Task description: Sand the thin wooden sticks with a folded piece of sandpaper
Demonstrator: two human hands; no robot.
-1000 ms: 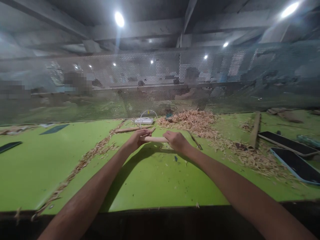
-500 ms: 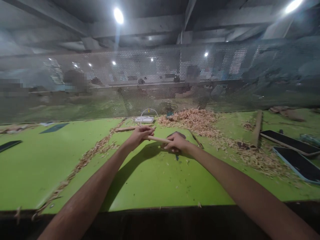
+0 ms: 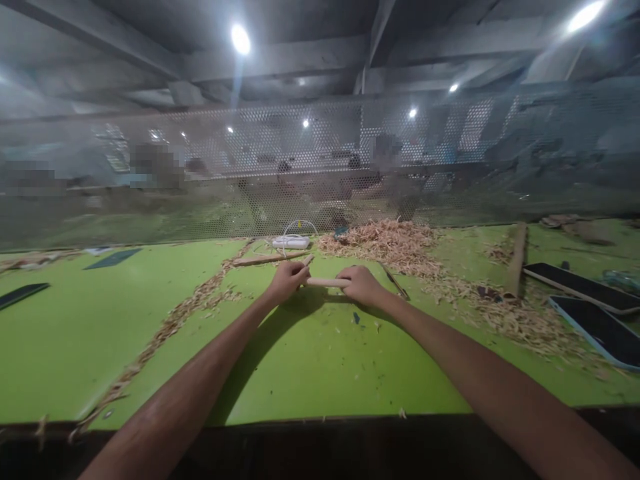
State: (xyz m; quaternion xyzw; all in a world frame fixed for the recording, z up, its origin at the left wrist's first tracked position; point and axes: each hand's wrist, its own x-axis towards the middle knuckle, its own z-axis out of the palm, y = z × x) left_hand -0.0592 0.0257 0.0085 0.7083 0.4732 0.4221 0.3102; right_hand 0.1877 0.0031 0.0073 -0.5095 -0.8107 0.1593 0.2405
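A pale, slim wooden stick point(image 3: 327, 283) is stretched level between my hands, just above the green work surface point(image 3: 320, 360). My left hand point(image 3: 289, 281) is closed around its left end. My right hand point(image 3: 364, 285) grips the other end, fingers curled over it, so both tips are hidden. A short pale wooden tip point(image 3: 309, 259) shows above my left fingers; I cannot tell whether it belongs to a second piece. Behind my left hand lies a flat brownish strip of wood point(image 3: 267, 259). A thin dark tool point(image 3: 396, 281) rests just beyond my right hand.
Heaped wood shavings point(image 3: 387, 243) lie at the back, with more trailing right. At right are two phones point(image 3: 597, 330) and an upright-looking wooden piece point(image 3: 517, 261). A white power strip point(image 3: 291, 243) with a cable sits before the perforated screen point(image 3: 310, 180). People are blurred behind it.
The stick has gone from slanting down rightward to nearly level. My right hand has risen slightly and turned, and the dark flat thing beside it is now hidden.
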